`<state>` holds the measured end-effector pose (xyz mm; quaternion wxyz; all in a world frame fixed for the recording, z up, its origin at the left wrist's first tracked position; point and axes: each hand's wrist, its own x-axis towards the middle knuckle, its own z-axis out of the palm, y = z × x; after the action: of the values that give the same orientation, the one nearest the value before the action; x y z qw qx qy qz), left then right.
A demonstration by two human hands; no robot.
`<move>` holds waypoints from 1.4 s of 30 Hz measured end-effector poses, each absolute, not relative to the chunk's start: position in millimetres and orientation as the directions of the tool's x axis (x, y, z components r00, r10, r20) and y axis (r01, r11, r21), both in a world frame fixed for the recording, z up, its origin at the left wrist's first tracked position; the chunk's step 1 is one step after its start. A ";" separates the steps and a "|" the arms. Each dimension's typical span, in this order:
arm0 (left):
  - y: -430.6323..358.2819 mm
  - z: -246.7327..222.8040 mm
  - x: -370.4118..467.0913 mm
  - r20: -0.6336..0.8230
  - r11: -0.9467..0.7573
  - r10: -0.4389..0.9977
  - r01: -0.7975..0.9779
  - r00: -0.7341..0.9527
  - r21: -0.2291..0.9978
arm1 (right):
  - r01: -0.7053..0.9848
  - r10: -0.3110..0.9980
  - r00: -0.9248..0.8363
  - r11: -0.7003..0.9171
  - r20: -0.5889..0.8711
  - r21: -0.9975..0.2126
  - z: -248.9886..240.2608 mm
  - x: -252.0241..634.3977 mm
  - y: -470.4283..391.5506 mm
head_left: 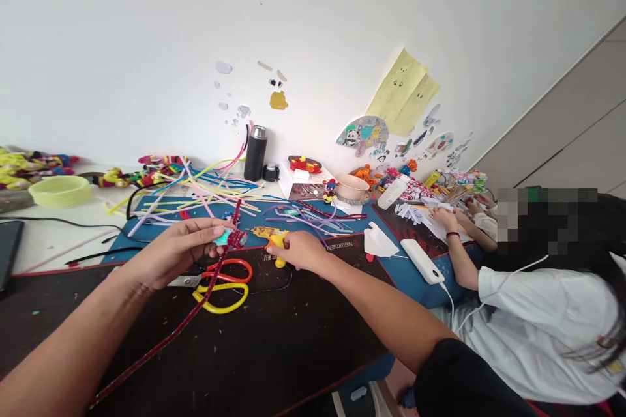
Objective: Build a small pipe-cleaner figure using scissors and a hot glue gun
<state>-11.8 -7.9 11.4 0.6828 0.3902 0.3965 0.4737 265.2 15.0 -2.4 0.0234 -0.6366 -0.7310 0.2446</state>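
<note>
My left hand (200, 239) is closed around a small teal and dark red pipe-cleaner piece (235, 239), pinched by fingers and thumb. A long dark red stem (183, 322) runs from the piece down to the lower left, and a short end sticks up. My right hand (293, 249) grips a yellow glue gun (278, 240), its stained nozzle pointing left at the piece, a small gap apart. Below the hands, scissors (222, 298) with one red and one yellow handle lie on the dark mat (254, 352), their blades partly under my left wrist.
Pipe cleaners (195, 186) spread behind the hands, near a black thermos (255, 153) and a beige bowl (352, 187). A white power bank (422, 260) with a cable lies right. A person (542, 319) works at the right. A green ring stack (60, 191) stands left.
</note>
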 end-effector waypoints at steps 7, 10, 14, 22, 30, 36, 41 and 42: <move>-3.6 2.9 -12.9 -0.177 0.248 0.960 -0.358 0.219 0.900 | 0.761 0.945 -0.151 -0.077 -0.291 -0.644 -16.8 275.3 17.8; -2.3 1.7 -12.0 -0.190 0.255 0.959 -0.348 0.209 0.902 | 0.589 0.929 -0.173 -0.169 -0.327 -0.790 -27.7 278.0 20.5; -1.5 -0.3 -11.4 -0.217 0.277 0.953 -0.326 0.209 0.904 | 0.276 0.913 -0.229 -0.271 -0.336 -0.922 -41.3 274.3 21.7; 1.9 -11.5 -13.7 -0.266 0.309 0.946 -0.275 0.183 0.910 | -0.221 0.887 -0.365 -0.380 -0.285 -0.898 -44.8 260.7 21.4; 3.9 -16.0 -24.8 -0.246 0.269 0.957 -0.163 0.151 0.949 | -0.413 0.769 -0.613 -0.507 -0.181 -0.757 -42.8 246.3 27.6; 6.0 -13.3 -28.2 -0.254 0.257 0.966 -0.112 0.046 0.960 | -0.409 0.775 -0.627 -0.410 -0.075 -0.815 -26.9 232.8 50.7; 7.2 -16.9 -31.1 -0.264 0.262 0.964 -0.109 -0.003 0.959 | -0.433 0.817 -0.575 -0.350 -0.045 -0.831 -11.2 220.8 63.7; 7.5 -18.5 -32.1 -0.258 0.256 0.966 -0.108 -0.010 0.961 | -0.436 0.829 -0.557 -0.340 -0.047 -0.833 -10.6 220.3 63.9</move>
<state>-32.1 7.5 -18.5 0.5804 0.3977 0.5395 0.4625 220.3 63.9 -10.6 0.4045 -0.2410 -0.4080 0.7822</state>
